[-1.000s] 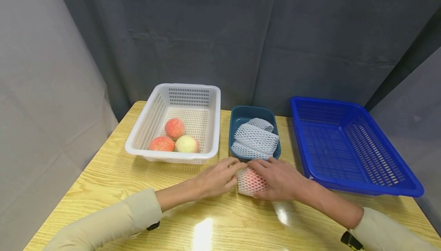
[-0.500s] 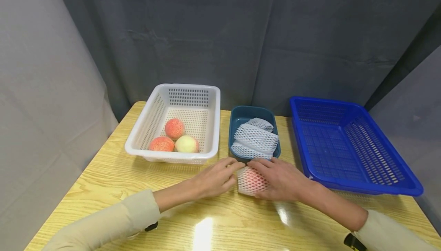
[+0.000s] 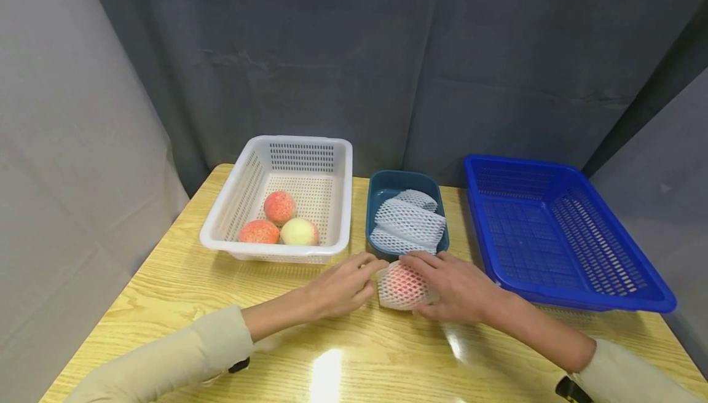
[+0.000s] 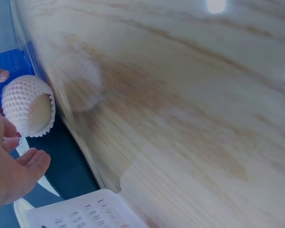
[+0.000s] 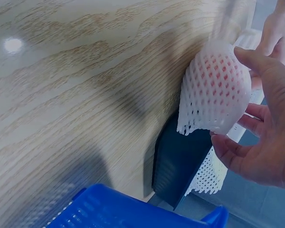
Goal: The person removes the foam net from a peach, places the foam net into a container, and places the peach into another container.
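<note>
A peach (image 3: pixel 406 286) sits in a white foam net sleeve (image 5: pixel 218 90) just in front of the teal bin. My right hand (image 3: pixel 456 286) holds the sleeved peach from the right, thumb on the near side and fingers on the far side. My left hand (image 3: pixel 345 283) is at its left, fingertips pinching the far corner of the sleeve's open rim. Through that opening, pale peach skin (image 4: pixel 40 113) shows in the left wrist view. The teal bin (image 3: pixel 381 185) holds more foam sleeves (image 3: pixel 412 222), loosely stacked.
At the left stands a white slotted basket (image 3: pixel 345 206) with 3 bare peaches (image 3: pixel 279 207) near its front. A large blue basket (image 3: pixel 544 249) stands at the right. All rest on a wooden table (image 3: pixel 265 366), with dark cloth (image 3: pixel 310 53) hanging behind.
The sleeved peach has shifted slightly left and turned a little between my hands. My left fingertips have drawn back slightly left. The baskets and bin stay in place.
</note>
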A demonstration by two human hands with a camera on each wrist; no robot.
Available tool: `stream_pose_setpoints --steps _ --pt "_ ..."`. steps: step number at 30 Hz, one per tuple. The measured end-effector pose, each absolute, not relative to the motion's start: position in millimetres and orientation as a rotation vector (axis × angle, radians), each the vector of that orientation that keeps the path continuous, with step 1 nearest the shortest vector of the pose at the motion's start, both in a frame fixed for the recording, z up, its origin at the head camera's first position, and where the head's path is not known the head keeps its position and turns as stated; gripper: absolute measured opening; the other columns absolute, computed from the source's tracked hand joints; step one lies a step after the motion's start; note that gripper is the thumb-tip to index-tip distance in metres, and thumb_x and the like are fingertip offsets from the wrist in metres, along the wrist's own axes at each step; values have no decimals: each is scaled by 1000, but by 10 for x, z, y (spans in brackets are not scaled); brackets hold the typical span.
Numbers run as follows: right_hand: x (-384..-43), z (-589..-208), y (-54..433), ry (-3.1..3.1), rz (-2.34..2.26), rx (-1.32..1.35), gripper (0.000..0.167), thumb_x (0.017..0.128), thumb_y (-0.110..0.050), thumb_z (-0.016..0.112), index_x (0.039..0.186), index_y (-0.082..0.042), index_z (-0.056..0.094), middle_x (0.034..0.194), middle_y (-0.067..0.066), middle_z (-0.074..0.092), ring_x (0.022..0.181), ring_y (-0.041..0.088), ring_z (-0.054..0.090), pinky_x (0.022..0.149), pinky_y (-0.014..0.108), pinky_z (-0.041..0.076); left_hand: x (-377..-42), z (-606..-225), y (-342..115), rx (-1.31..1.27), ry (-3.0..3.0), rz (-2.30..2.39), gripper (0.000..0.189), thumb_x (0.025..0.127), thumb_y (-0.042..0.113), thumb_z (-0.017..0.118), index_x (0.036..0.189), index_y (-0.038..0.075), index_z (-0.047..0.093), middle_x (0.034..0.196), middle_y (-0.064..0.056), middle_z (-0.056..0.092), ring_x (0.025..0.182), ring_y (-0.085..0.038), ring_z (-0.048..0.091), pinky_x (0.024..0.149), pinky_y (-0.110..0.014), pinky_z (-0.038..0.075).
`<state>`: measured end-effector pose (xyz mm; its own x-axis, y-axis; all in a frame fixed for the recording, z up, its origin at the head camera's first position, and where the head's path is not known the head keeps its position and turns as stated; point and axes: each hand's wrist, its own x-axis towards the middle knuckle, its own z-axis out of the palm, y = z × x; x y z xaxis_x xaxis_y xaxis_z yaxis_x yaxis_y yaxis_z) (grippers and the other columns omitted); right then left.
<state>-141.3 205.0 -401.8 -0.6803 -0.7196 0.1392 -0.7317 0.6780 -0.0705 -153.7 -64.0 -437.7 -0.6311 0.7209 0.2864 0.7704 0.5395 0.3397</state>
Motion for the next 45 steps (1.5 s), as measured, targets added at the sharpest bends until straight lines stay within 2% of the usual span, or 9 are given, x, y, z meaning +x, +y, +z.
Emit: stream_pose_setpoints --steps 2,8,15,21,28,36,42,45 --pt "-1408 -4014 2067 -2796 191 1193 83 76 -49 82 143 -14 49 139 2 53 99 29 61 74 45 55 -1535 -4383 -652 -1287 -2653 -672 47 94 9 53 140 12 55 125 -3 58 106 -13 57 85 -24 51" --pt "-1379 -4007 2137 -2778 189 1177 85 75 -50 84 143 -12 49 141 7 51 107 33 61 83 50 55 -1523 -4408 -711 -1262 -2658 -688 44 96 10 54 140 11 55 124 -3 58 109 -14 57 88 -27 51" --pt "-1311 -4019 2223 -2802 242 1121 90 75 -47 85 146 -8 46 145 17 47 114 42 56 81 54 55 -1483 -4434 -810 -1248 -2666 -716 45 97 11 57 141 8 53 136 -10 53 124 -22 52 102 -34 47" --pt "-1259 -4050 2294 -2835 298 1081 90 77 -43 85 148 -7 43 145 20 44 124 44 49 88 60 51 -1441 -4454 -895 -1218 -2714 -731 47 98 15 57 144 9 50 138 -11 52 123 -24 53 98 -35 49" --pt "-1204 -4110 2350 -2843 326 1040 91 76 -39 86 148 -7 41 142 18 44 118 42 51 86 56 52 -1408 -4464 -970 -1167 -2762 -707 47 99 18 58 145 9 50 137 -11 52 122 -24 53 97 -37 51" --pt "-1137 -4190 2422 -2852 330 991 95 76 -38 86 149 -2 38 143 21 44 120 43 51 94 58 47 -1378 -4512 -1043 -1118 -2793 -665 47 100 22 58 145 11 50 139 -12 52 124 -26 53 96 -40 51" --pt "-1102 -4271 2497 -2890 323 922 96 74 -42 86 149 -6 38 142 18 46 114 41 54 90 57 49 -1368 -4557 -1111 -1098 -2779 -647 47 98 23 61 143 11 52 137 -10 54 124 -25 53 97 -40 50" --pt "-1094 -4327 2532 -2886 324 908 97 74 -43 86 148 -4 38 140 17 46 112 40 55 90 56 50 -1357 -4566 -1142 -1093 -2766 -638 46 98 23 62 141 11 53 136 -9 56 123 -25 54 96 -40 51"
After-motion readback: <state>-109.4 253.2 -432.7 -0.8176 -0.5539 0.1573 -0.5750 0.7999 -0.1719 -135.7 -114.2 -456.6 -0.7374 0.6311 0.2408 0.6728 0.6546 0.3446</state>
